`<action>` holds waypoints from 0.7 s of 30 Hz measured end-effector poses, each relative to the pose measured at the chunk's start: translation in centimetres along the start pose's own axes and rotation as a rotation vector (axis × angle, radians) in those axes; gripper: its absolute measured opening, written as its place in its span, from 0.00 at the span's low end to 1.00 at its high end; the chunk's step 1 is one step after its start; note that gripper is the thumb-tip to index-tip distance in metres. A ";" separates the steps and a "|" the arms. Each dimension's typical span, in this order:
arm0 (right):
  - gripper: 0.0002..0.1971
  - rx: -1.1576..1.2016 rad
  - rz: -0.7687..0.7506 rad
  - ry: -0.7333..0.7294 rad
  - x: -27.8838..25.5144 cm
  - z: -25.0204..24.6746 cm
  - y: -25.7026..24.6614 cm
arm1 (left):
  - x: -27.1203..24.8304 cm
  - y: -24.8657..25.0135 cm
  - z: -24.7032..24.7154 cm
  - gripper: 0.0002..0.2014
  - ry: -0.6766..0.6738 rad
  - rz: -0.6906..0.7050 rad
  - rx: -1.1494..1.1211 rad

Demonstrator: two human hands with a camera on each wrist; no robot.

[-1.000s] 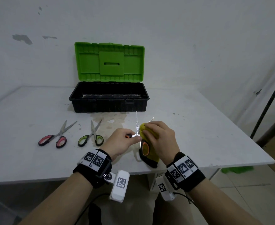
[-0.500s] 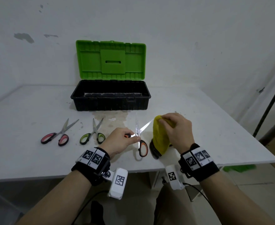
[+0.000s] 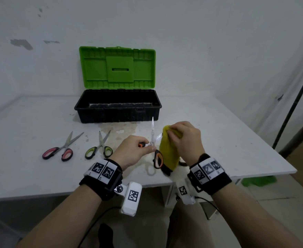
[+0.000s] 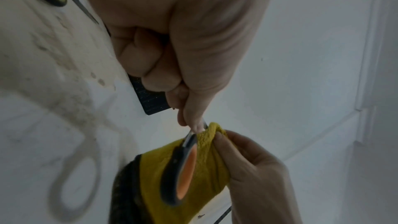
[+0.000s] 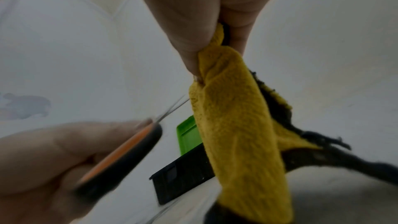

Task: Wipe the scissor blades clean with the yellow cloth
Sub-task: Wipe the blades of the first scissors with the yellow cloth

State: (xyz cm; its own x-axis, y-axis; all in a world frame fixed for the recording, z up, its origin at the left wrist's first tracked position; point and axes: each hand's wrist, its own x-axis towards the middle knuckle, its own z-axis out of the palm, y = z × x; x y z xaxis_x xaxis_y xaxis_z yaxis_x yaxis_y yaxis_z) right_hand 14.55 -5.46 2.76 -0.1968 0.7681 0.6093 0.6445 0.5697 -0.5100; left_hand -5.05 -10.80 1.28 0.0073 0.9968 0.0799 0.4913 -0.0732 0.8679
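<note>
My left hand (image 3: 138, 149) grips one handle of the orange-handled scissors (image 3: 156, 154) (image 4: 185, 168) (image 5: 120, 156), held above the table's front edge with the blades spread. One blade (image 3: 152, 129) points away from me; the other disappears into the yellow cloth (image 3: 168, 151) (image 4: 206, 164) (image 5: 237, 134). My right hand (image 3: 183, 138) pinches the cloth's top fold around that blade. The cloth hangs down, its dark edge near the table.
An open toolbox (image 3: 117, 106) with a black base and a raised green lid (image 3: 117, 67) stands at the back. Red-handled scissors (image 3: 61, 147) and green-handled scissors (image 3: 100, 145) lie on the white table (image 3: 31, 167) to the left. A stain marks the table before the toolbox.
My right hand slid the cloth outward along the blade, then came back in toward the pivot. The left hand has kept its hold on the scissors.
</note>
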 end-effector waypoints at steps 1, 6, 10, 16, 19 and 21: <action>0.06 -0.004 0.050 0.020 0.5 -0.5 0.5 | -0.1 -0.1 0.0 0.11 0.005 -0.019 -0.009; 0.05 0.027 0.016 0.050 0.2 -2.1 -0.2 | 0.0 -0.3 -0.4 0.12 0.055 -0.059 -0.051; 0.05 0.077 -0.107 -0.046 -1.1 -0.8 -2.0 | -0.1 0.3 -0.5 0.14 0.047 -0.023 -0.047; 0.06 0.062 -0.120 -0.087 -1.6 0.8 -2.0 | -0.3 0.1 -0.7 0.15 -0.004 0.017 -0.007; 0.06 0.027 -0.093 -0.037 -1.2 1.1 -1.5 | -0.3 -0.1 -0.9 0.14 -0.016 0.021 0.003; 0.05 0.023 -0.025 0.026 -0.2 0.7 -0.6 | -0.4 -0.3 -1.0 0.12 -0.018 -0.001 -0.001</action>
State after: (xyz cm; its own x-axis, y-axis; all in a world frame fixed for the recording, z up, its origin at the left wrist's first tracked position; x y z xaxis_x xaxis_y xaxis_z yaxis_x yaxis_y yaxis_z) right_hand 13.67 -5.74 2.53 -0.1929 0.7460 0.6374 0.6224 0.5952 -0.5083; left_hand -6.05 -11.23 1.44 0.0227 0.9973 0.0705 0.4909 -0.0725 0.8682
